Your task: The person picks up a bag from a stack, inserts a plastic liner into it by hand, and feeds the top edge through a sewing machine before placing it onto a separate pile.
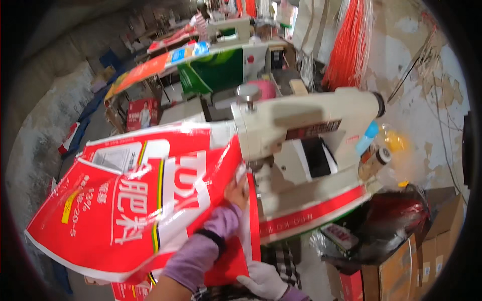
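Observation:
A large red printed plastic sack, with white lettering and a yellow-green stripe, spreads left from a cream sewing machine. Its upper right corner lies by the machine's needle end. My left hand, its purple sleeve banded in black, is closed on the sack close under the needle area; its fingertips are partly blurred. Lower down, my right hand, in a white glove, grips the sack's near edge, thumb on top and the other fingers partly hidden. The needle itself cannot be made out.
Green and orange printed sheeting covers a table behind the machine. Red strands hang by the peeling wall. Bottles stand right of the machine; cardboard boxes and a dark plastic bag sit lower right. A person is far back.

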`<state>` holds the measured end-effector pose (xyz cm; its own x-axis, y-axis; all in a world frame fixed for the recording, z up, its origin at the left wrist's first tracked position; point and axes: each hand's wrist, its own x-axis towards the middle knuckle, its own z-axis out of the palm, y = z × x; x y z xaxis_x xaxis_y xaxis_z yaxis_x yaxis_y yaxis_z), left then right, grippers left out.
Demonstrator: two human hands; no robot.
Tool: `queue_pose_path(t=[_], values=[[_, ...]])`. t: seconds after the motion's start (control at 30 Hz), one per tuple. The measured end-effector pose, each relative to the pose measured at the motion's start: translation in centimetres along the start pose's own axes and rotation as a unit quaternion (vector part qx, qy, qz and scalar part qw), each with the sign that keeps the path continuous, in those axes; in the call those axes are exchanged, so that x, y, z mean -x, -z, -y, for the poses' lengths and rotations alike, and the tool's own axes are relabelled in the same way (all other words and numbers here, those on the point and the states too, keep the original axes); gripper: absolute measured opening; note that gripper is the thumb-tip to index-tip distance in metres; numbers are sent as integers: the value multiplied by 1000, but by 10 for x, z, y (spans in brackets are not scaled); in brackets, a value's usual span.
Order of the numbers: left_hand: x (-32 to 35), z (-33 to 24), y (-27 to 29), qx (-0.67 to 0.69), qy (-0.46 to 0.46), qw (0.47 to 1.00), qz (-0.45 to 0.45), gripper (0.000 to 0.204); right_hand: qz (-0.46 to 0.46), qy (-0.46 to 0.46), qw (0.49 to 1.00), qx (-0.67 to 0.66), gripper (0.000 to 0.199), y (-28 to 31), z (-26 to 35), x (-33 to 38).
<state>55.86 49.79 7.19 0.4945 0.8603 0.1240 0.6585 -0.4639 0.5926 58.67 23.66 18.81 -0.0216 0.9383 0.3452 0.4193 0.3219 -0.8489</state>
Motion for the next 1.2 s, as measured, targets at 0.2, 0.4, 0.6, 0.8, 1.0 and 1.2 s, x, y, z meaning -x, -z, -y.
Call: queue_pose_path(t=[0.2, 0.4, 0.6, 0.8, 1.0, 1.2], values=[[37, 35, -29, -152, -187, 969, -55, 43, -22, -79, 994, 75, 22, -30, -53, 49], [33, 19, -10, 25, -87, 995, -30, 44, -56, -90, 993, 50, 26, -37, -37, 45], [52, 33, -57, -83, -122, 975, -164, 48, -70, -92, 993, -5, 25, -33, -24, 28], [165, 20, 40, 61, -328, 941, 52, 35, -95, -52, 991, 76, 8, -68, -118, 82], [284, -23, 243, -191, -87, 964, -162, 27, -86, -52, 994, 47, 8, -59, -122, 84], [259, 48, 329, -497, -29, 836, -231, 53, -152, -89, 983, -60, 22, -50, -122, -18]])
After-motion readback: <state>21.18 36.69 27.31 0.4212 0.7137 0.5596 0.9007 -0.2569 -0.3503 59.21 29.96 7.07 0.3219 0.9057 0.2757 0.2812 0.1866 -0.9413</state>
